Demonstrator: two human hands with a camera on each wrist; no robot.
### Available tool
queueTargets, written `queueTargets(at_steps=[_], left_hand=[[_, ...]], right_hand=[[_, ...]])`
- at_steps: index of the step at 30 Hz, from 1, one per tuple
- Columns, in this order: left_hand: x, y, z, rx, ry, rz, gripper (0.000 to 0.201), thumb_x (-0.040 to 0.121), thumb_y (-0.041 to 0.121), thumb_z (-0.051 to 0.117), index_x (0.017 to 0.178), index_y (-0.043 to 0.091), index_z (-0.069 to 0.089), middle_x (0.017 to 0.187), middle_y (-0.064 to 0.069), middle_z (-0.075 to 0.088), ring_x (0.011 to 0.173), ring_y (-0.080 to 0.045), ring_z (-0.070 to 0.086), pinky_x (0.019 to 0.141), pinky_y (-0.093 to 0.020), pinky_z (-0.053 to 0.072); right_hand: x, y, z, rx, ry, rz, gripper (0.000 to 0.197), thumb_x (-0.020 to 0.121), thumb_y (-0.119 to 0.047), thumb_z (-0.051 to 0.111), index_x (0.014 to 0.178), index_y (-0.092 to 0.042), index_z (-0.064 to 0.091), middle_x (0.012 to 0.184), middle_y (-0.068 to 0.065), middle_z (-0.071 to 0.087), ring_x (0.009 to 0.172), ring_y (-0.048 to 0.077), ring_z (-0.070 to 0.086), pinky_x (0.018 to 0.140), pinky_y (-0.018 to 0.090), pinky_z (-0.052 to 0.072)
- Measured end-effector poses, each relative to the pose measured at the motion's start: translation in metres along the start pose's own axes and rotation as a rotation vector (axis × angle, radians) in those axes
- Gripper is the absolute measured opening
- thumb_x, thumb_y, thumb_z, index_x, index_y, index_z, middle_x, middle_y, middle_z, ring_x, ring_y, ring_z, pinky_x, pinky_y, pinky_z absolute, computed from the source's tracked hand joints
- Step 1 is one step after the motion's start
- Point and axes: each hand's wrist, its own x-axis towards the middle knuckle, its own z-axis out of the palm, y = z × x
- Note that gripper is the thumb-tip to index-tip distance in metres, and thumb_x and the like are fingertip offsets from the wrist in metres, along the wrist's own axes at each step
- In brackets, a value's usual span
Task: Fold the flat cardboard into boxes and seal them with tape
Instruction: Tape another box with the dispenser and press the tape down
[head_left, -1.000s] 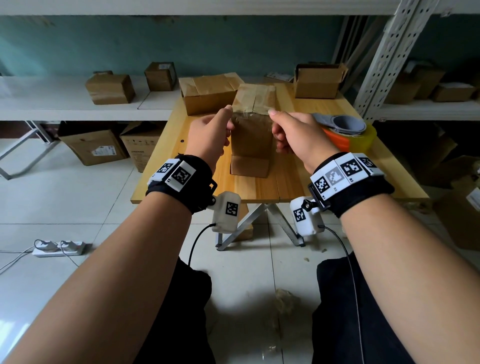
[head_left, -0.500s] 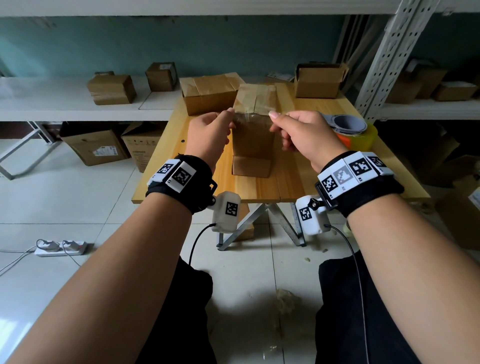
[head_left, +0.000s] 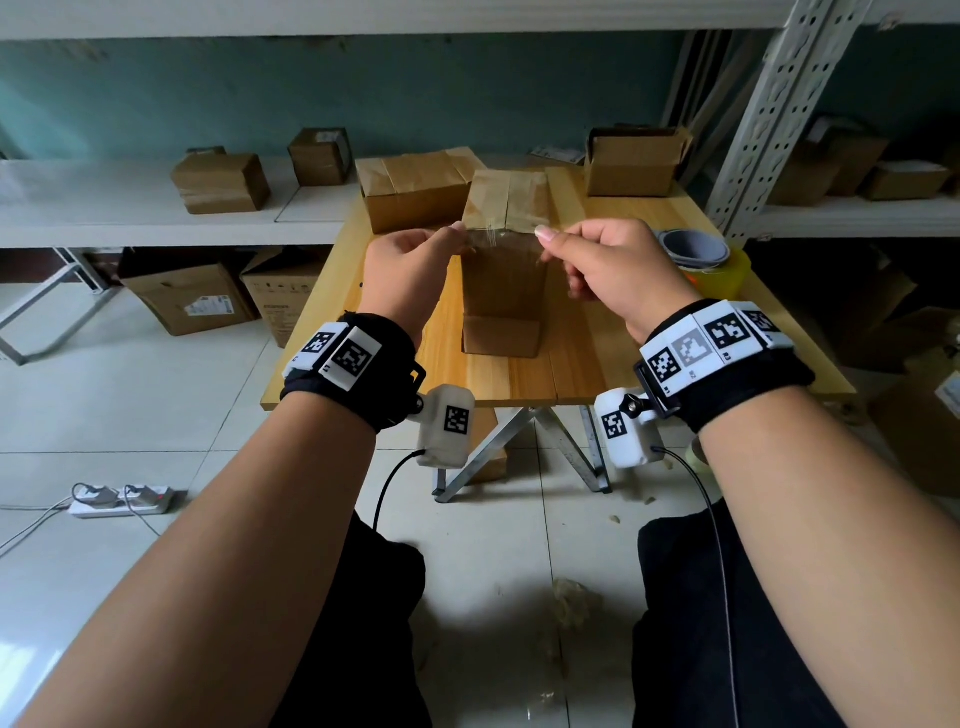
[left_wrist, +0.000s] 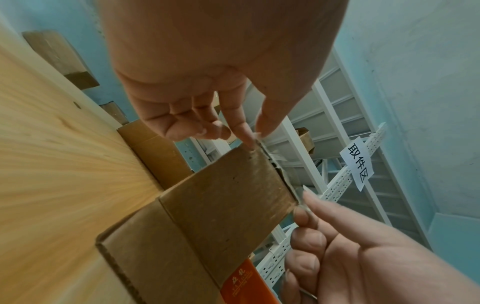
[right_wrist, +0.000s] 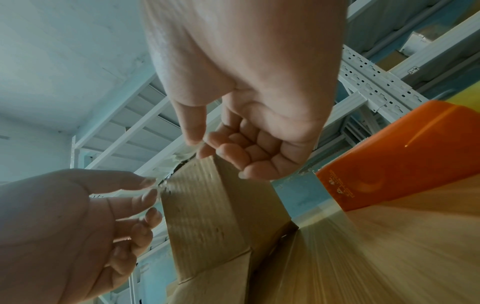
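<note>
Brown cardboard box (head_left: 503, 270), upright on the wooden table (head_left: 571, 358) at frame centre, may get a crooked, wrinkled seal if the clear tape strip (head_left: 498, 238) sags and sticks early, so my left hand (head_left: 405, 275) and right hand (head_left: 613, 270) pinch its ends, other fingers curled.

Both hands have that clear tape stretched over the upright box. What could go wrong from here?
1. The tape strip is held only by fingertip pinches of the left hand and right hand; slack could let it fold or stick to itself.
2. Neither hand steadies the tall box, standing on end on the table; pressing down may tip it.
3. The strip already looks wrinkled, so it may go on creased or off the seam.
</note>
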Motion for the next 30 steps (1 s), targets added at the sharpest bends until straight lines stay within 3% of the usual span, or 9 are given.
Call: queueTargets(at_steps=[5,9,13,30], left_hand=[[-0.0020,0.0035,-0.0004,-0.011,-0.009,-0.032,0.018,0.099,0.038,0.068,0.088,0.027,0.076,0.105,0.000,0.075,0.090,-0.013,0.061,0.073,-0.027,0.053],[-0.0014,0.0042,-0.0012,-0.031,-0.007,-0.049,0.015,0.098,0.038,0.070,0.089,0.028,0.075,0.106,0.000,0.076,0.105,-0.017,0.068,0.087,-0.034,0.059],[-0.0017,0.0044,-0.0026,-0.053,-0.014,-0.063,0.013,0.097,0.037,0.073,0.091,0.025,0.075,0.107,-0.001,0.076,0.106,-0.017,0.069,0.095,-0.039,0.061],[-0.0026,0.0049,-0.0063,-0.058,-0.043,-0.082,0.021,0.096,0.032,0.076,0.104,0.013,0.076,0.103,-0.001,0.079,0.100,-0.014,0.075,0.095,-0.037,0.061]], right_hand=[[-0.0004,-0.0002,-0.0005,-0.017,0.003,-0.001,0.031,0.100,-0.040,0.069,0.094,-0.010,0.077,0.072,-0.003,0.060,0.068,0.012,0.057,0.071,0.027,0.055],[-0.0015,-0.0025,-0.0013,-0.045,-0.006,0.003,0.030,0.101,-0.040,0.067,0.091,-0.014,0.076,0.073,-0.005,0.062,0.068,0.010,0.058,0.070,0.026,0.055],[-0.0020,-0.0045,-0.0028,-0.031,0.002,0.011,0.031,0.102,-0.040,0.066,0.091,-0.013,0.076,0.075,-0.006,0.063,0.068,0.008,0.059,0.070,0.027,0.055],[-0.0045,-0.0051,-0.0053,-0.013,0.006,0.046,0.028,0.095,-0.042,0.075,0.088,-0.014,0.075,0.082,0.001,0.070,0.078,0.013,0.066,0.079,0.033,0.059]])
